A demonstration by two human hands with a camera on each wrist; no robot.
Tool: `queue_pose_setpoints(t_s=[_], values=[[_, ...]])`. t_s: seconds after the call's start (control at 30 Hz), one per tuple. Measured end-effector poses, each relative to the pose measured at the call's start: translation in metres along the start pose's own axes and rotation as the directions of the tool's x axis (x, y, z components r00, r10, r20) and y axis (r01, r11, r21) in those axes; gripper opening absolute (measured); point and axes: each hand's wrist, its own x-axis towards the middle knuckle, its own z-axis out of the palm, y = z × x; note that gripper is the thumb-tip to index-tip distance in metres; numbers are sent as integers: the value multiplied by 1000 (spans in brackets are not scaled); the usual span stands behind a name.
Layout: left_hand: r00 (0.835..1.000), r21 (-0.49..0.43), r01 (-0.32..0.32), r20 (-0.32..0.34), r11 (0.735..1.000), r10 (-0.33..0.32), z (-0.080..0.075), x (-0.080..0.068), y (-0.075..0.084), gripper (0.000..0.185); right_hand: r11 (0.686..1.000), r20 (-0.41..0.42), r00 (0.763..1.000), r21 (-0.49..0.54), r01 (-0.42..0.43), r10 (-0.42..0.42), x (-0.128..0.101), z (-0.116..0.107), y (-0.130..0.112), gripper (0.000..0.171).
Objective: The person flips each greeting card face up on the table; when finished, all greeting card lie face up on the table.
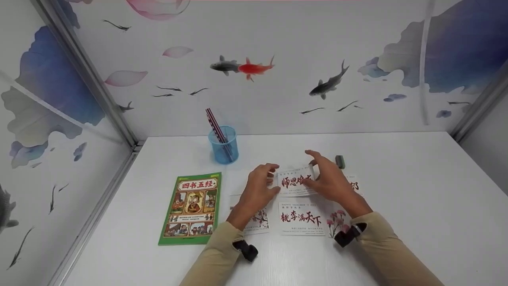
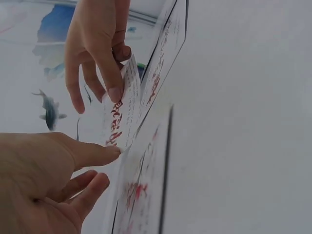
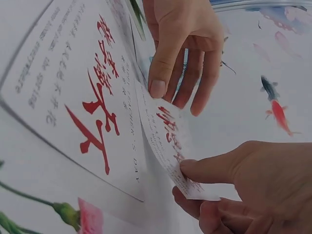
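Note:
A white card with red Chinese characters (image 1: 291, 182) is tilted up off the tabletop. My right hand (image 1: 331, 180) pinches its right end, thumb on the printed face and fingers beneath, as the right wrist view shows. At the card's other end is my left hand (image 1: 258, 188), its thumb at the edge and its fingers spread apart; whether the thumb touches cannot be told. Nearer me lies a similar card (image 1: 301, 218) with larger lettering. A card with a blossom branch (image 1: 260, 222) lies partly under my left hand. Pink carnations (image 1: 337, 218) are printed beside my right wrist.
To the left lies a green-bordered book (image 1: 192, 208). Behind it stands a blue mesh cup (image 1: 224, 147) holding striped pencils (image 1: 216, 126). A small green block (image 1: 340, 161) sits beyond my right hand, and another card (image 1: 354, 184) shows partly past it.

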Motion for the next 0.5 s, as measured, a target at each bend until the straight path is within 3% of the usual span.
queue_pose_setpoints(t_s=[0.23,0.33,0.5], values=[[990,190,-92,121,978,70,1,-5,5,17,990,39,999,-138,1,4,-1,6,4,42],[988,254,-94,140,963,60,1,-6,6,16,983,84,996,-182,29,-14,0,7,5,41],[986,275,-103,155,956,62,-1,-6,7,17,978,119,993,-205,39,-15,-1,9,3,45]])
